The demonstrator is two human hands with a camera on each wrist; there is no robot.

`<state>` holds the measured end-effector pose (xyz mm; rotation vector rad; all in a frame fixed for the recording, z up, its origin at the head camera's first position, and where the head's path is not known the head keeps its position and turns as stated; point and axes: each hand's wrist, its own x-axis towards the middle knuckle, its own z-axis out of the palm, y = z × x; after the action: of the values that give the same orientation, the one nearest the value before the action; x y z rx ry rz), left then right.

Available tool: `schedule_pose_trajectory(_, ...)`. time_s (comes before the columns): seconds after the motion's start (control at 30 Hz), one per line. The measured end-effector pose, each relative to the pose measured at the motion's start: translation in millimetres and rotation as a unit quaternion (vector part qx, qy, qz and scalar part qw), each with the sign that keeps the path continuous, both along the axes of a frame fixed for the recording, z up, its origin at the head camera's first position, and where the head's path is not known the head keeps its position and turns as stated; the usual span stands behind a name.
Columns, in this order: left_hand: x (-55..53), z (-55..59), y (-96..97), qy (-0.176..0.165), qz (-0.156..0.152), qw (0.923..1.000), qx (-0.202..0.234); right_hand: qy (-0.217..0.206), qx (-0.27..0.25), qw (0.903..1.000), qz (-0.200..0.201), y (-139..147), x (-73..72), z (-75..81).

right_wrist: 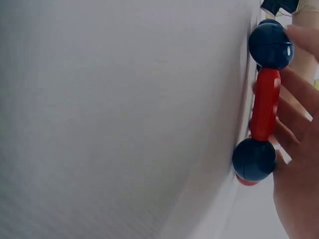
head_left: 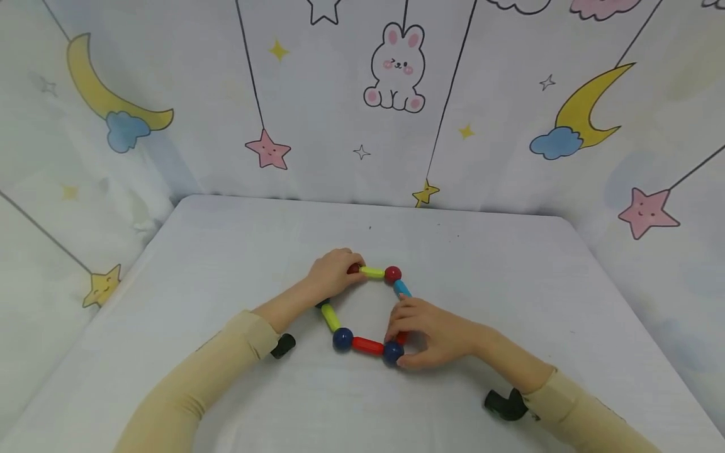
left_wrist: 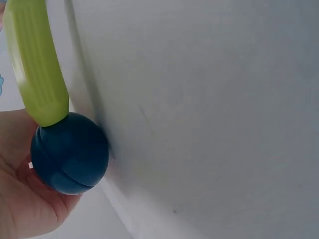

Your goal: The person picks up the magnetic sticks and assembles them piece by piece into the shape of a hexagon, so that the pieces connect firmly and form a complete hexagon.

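Observation:
A closed ring of magnetic building sticks and balls (head_left: 368, 346) lies on the white tabletop. Its far side has a lime stick (head_left: 372, 272) between two red balls. My left hand (head_left: 334, 272) grips the far left part, fingertips over one red ball (head_left: 354, 268). Close by that hand, the left wrist view shows a blue ball (left_wrist: 70, 153) joined to a lime stick (left_wrist: 39, 62). At the near right, my right hand (head_left: 433, 330) holds the ring, thumb at a blue ball (head_left: 393, 353). Its fingers reach over a red stick (right_wrist: 266, 104) and partly hide the right side.
Dark wrist-worn pieces show beneath the left sleeve (head_left: 283, 346) and the right sleeve (head_left: 506, 404). White cloth covers the table (head_left: 498, 264). Behind it hangs a cloth backdrop (head_left: 340, 82) printed with moons, stars and a rabbit.

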<state>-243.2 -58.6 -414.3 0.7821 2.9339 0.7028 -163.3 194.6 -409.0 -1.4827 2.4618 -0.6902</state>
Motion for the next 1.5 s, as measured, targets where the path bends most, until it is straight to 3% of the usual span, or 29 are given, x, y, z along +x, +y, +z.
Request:
schedule_pose_trajectory(0.1, 3.2, 1.3, -3.7, -0.016, 0.025, 0.9993, -0.025, 0.031, -0.013, 0.997, -0.07, 1, -2.5, -0.5)
schedule_pose_trajectory(0.2, 10.4, 9.3, -11.8, -0.051, 0.06, 0.9935, -0.082, 0.059, -0.011, 0.9803, -0.188, -1, -4.8, -0.3)
schedule_pose_trajectory(0.3, 21.2, 20.2, -20.9, -0.098, 0.093, 0.9822, -0.13, 0.025, 0.005, 0.9579, -0.286, -3, -8.8, 0.3)
schedule_pose_trajectory(0.37, 28.7, 24.1, -26.0, -0.121, 0.102, 0.9787, -0.131, -0.015, 0.018, 0.9487, -0.315, -4, -12.7, 0.4)
schedule_pose_trajectory(0.43, 34.8, 24.3, -29.6, -0.122, 0.096, 0.982, -0.108, -0.051, 0.032, 0.9434, -0.326, -5, -17.8, -0.6)
schedule_pose_trajectory(0.57, 42.1, 18.5, -31.6, -0.094, 0.069, 0.9924, -0.041, -0.063, 0.049, 0.941, -0.329, -4, -30.2, -3.9)
schedule_pose_trajectory(0.73, 44.3, 13.8, -27.5, -0.088, 0.063, 0.9941, 0.001, -0.069, 0.052, 0.9385, -0.334, 1, -41.7, -5.1)
schedule_pose_trajectory(0.93, 44.1, 13.8, -22.0, -0.092, 0.07, 0.9932, 0.011, -0.078, 0.059, 0.9323, -0.348, 0, -47.1, -2.7)
schedule_pose_trajectory(1.17, 41.2, 12.1, -15.5, -0.073, 0.06, 0.9953, 0.019, -0.085, 0.063, 0.9241, -0.367, 0, -51.4, -3.0)
schedule_pose_trajectory(1.5, 31.5, 8.8, -6.4, -0.048, 0.079, 0.9958, -0.005, -0.081, 0.07, 0.9265, -0.361, 1, -53.6, -2.6)
